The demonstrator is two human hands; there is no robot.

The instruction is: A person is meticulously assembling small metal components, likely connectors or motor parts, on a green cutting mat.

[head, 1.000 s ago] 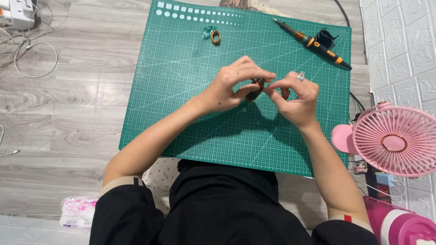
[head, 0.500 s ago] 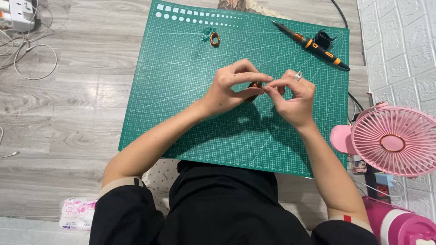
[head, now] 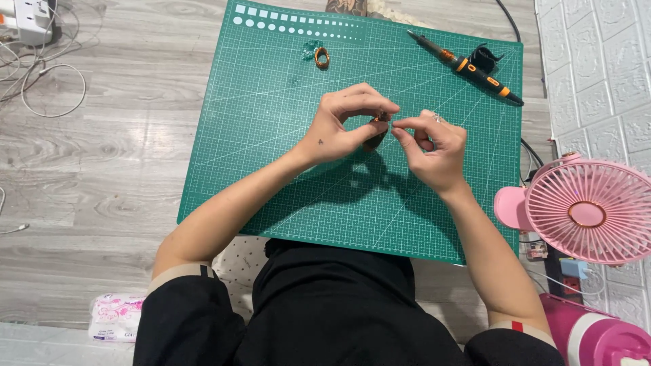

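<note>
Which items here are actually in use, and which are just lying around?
In use:
- left hand
- right hand
- small brown piece pinched between both
- green cutting mat

Lying about:
- soldering iron
- small orange ring
- pink fan
- tissue pack
- white cables

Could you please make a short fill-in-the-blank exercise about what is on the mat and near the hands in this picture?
1. Both hands, left hand and right hand, pinch a small piece above a cutting mat of ____ colour.
2. The black and orange tool lies at the mat's far ____ corner.
3. The fan beside the mat is ____.

Missing words: green; right; pink
</note>
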